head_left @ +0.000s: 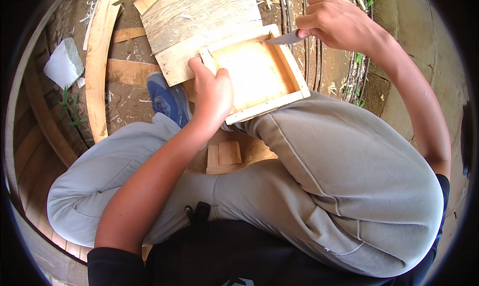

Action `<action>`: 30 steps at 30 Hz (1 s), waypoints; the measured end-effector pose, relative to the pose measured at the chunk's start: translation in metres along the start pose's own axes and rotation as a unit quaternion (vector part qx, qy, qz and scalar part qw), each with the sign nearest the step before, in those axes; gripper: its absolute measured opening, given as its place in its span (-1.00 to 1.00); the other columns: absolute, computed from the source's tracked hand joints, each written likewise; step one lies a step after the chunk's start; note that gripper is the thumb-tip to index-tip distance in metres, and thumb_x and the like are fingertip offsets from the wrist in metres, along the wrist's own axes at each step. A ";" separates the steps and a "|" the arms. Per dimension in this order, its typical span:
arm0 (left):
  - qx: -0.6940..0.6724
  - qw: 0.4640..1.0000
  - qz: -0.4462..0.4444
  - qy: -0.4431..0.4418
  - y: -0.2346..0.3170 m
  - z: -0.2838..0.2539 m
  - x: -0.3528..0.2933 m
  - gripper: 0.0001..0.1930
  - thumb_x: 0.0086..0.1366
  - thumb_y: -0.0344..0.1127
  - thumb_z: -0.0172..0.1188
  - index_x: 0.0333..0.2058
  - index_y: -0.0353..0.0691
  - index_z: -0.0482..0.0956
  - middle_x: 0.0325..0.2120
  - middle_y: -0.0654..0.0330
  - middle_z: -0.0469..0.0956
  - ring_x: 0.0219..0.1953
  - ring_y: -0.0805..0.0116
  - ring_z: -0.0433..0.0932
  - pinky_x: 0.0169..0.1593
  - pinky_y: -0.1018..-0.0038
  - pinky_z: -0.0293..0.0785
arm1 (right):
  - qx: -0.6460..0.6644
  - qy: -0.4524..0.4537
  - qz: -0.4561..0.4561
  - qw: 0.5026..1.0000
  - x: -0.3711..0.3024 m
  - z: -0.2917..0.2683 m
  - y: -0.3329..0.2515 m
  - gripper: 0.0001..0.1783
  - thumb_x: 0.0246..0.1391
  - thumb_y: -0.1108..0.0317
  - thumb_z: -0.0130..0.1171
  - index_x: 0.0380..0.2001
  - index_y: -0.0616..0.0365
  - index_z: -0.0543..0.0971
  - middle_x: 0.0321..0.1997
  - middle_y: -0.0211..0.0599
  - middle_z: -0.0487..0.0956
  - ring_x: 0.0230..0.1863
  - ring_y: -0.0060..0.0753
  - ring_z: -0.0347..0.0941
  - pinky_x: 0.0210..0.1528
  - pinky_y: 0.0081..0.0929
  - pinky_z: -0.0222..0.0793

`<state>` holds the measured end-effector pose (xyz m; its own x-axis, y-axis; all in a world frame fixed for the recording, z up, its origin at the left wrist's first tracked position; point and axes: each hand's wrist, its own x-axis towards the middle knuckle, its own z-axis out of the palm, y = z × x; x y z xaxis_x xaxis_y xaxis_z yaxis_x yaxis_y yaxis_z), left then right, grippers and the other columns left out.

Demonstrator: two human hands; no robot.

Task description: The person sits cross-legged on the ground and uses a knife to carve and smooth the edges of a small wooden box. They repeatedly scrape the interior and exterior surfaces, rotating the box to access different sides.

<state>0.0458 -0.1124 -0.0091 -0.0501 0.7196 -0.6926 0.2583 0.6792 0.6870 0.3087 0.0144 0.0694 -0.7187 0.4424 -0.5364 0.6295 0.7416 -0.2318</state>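
A shallow, open wooden box (268,105) rests tilted near my right knee, its far side over a wide wooden board (204,24). My left hand (212,89) grips the box's left wall, the thumb and fingers closed around the edge. Over the far right corner of the box, my right hand (333,21) is closed on a knife (285,38). Its blade points left, with the tip at the inside of the far wall; whether it touches the wood I cannot tell. The knife's handle is hidden in my fist.
Long wooden strips (100,61) lie on the dirt at the left, beside a white stone block (65,64). Dark rods (314,61) run along the ground at the right. A small wooden piece (224,156) sits between my legs. Shavings are scattered about.
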 end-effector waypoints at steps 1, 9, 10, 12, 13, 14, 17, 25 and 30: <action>-0.004 1.000 -0.002 0.000 0.001 -0.001 -0.001 -0.53 0.33 -0.44 -0.01 0.16 -0.50 0.15 0.12 -0.24 0.39 0.18 0.04 0.43 0.29 0.25 0.29 | 0.001 0.007 -0.001 1.000 0.001 0.002 0.000 -0.85 0.29 0.21 0.18 -0.38 -0.10 0.61 -0.50 -0.41 0.52 -0.22 -0.31 0.50 0.05 -0.12 0.23; -0.003 1.000 0.005 -0.008 -0.001 -0.002 0.001 -0.54 0.35 -0.45 -0.01 0.15 -0.48 0.12 0.07 -0.27 0.43 0.12 0.01 0.48 0.25 0.21 0.34 | -0.096 0.015 -0.074 0.993 0.025 -0.007 -0.004 -0.90 0.21 0.27 0.23 -0.37 -0.02 0.65 -0.50 -0.34 0.58 -0.22 -0.24 0.55 0.02 -0.19 0.35; -0.002 1.000 0.007 -0.017 -0.003 -0.002 0.002 -0.56 0.36 -0.45 -0.03 0.14 -0.45 0.09 0.05 -0.32 0.45 0.09 -0.06 0.52 0.21 0.17 0.38 | -0.089 0.042 -0.085 0.992 0.027 -0.004 -0.003 -0.91 0.20 0.30 0.24 -0.35 0.01 0.66 -0.47 -0.31 0.62 -0.21 -0.22 0.57 0.00 -0.20 0.39; 0.007 1.000 0.004 -0.025 -0.005 -0.004 0.004 -0.57 0.38 -0.44 -0.05 0.14 -0.42 0.07 0.03 -0.37 0.47 0.06 -0.12 0.56 0.17 0.12 0.42 | -0.035 0.084 -0.083 0.992 0.027 0.007 -0.004 -0.93 0.19 0.33 0.27 -0.36 0.04 0.68 -0.44 -0.34 0.65 -0.22 -0.27 0.56 -0.02 -0.23 0.35; 0.014 1.000 -0.002 -0.025 -0.004 -0.004 0.004 -0.57 0.38 -0.44 -0.05 0.14 -0.42 0.07 0.03 -0.37 0.47 0.06 -0.12 0.57 0.17 0.12 0.42 | 0.013 0.098 -0.069 0.993 0.020 0.016 -0.002 -0.93 0.19 0.34 0.29 -0.39 0.03 0.67 -0.45 -0.40 0.64 -0.23 -0.32 0.53 -0.02 -0.25 0.27; 0.021 0.999 -0.008 -0.026 -0.003 -0.004 0.004 -0.57 0.38 -0.44 -0.05 0.14 -0.42 0.06 0.03 -0.37 0.47 0.05 -0.12 0.57 0.16 0.12 0.43 | 0.060 0.111 -0.056 0.990 0.015 0.021 0.000 -0.91 0.18 0.36 0.32 -0.42 0.03 0.66 -0.46 -0.46 0.63 -0.25 -0.38 0.49 -0.02 -0.26 0.20; 0.022 0.999 -0.012 -0.040 0.006 -0.004 0.004 -0.53 0.34 -0.43 0.00 0.16 -0.50 0.14 0.05 -0.24 0.43 0.11 0.07 0.47 0.24 0.26 0.34 | 0.066 0.074 0.016 0.995 0.005 0.016 -0.007 -0.89 0.18 0.35 0.31 -0.43 0.05 0.65 -0.46 -0.44 0.62 -0.24 -0.38 0.49 -0.01 -0.25 0.20; 0.023 0.999 -0.013 -0.037 0.008 -0.001 0.005 -0.52 0.37 -0.44 -0.03 0.20 -0.46 0.13 0.09 -0.26 0.42 0.12 0.04 0.49 0.23 0.26 0.36 | 0.118 0.053 0.020 0.991 -0.013 0.022 0.012 -0.85 0.21 0.28 0.29 -0.42 0.07 0.65 -0.42 -0.43 0.64 -0.23 -0.37 0.45 -0.01 -0.29 0.14; 0.009 0.999 -0.014 -0.038 0.010 -0.001 0.003 -0.50 0.36 -0.44 -0.02 0.22 -0.48 0.11 0.11 -0.27 0.42 0.12 0.03 0.49 0.23 0.26 0.37 | 0.124 0.064 0.052 0.989 -0.025 0.031 0.012 -0.89 0.20 0.32 0.30 -0.38 0.08 0.66 -0.41 -0.43 0.63 -0.20 -0.35 0.47 0.02 -0.27 0.17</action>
<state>0.0468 -0.1035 -0.0044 0.0154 0.6862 -0.7272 0.2747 0.6964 0.6630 0.3435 -0.0032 0.0546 -0.6683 0.5815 -0.4639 0.7432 0.5492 -0.3823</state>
